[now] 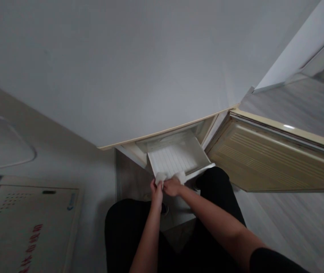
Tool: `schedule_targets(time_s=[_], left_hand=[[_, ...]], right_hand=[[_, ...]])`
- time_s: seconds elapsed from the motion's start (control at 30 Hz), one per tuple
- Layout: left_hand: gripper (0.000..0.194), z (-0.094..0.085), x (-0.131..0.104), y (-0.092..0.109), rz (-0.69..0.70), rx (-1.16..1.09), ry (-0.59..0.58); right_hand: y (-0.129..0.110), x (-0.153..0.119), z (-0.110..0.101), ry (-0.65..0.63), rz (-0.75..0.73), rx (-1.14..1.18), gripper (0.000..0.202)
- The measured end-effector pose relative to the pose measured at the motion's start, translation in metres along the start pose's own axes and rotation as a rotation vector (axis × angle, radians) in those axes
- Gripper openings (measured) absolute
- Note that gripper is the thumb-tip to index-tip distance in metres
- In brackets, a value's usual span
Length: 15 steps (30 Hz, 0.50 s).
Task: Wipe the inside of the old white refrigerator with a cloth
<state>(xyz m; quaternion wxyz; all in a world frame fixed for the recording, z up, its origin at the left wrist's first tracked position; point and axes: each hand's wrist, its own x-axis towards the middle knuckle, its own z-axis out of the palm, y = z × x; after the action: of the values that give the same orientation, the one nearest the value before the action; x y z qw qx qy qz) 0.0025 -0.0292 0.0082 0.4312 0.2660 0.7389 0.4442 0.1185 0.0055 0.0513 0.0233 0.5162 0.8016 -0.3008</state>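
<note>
The person is crouching in front of an open refrigerator, and both hands are meeting at the front edge of a white drawer (pixel 176 159) that is pulled out from the bottom compartment. The left hand (pixel 156 189) is pinching a white cloth (pixel 161 177), and the right hand (pixel 172 186) is closing on the same cloth beside it (the fingers are curled, not spread). The cloth is lying on the drawer's front rim, just above both hands. The refrigerator door (pixel 276 159) is standing open at the right.
</note>
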Motion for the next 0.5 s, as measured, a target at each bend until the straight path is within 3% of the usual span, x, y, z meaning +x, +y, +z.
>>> schedule_targets(time_s=[0.1,0.2,0.3,0.5], left_hand=[[0.04,-0.006,-0.001,0.005,0.018,0.023,0.022],[0.043,-0.006,-0.003,0.007,0.065,0.087,0.027],[0.046,0.001,-0.007,0.007,0.094,0.18,-0.022],[0.059,0.013,-0.02,0.008,0.242,0.489,-0.085]], right_hand=[[-0.032,-0.02,0.029,0.107,-0.085,-0.026,0.034],[-0.028,-0.036,0.045,0.178,-0.168,-0.045,0.051],[0.003,-0.045,0.043,0.175,-0.103,-0.052,0.054],[0.102,-0.069,0.004,0.428,0.455,-0.024,0.054]])
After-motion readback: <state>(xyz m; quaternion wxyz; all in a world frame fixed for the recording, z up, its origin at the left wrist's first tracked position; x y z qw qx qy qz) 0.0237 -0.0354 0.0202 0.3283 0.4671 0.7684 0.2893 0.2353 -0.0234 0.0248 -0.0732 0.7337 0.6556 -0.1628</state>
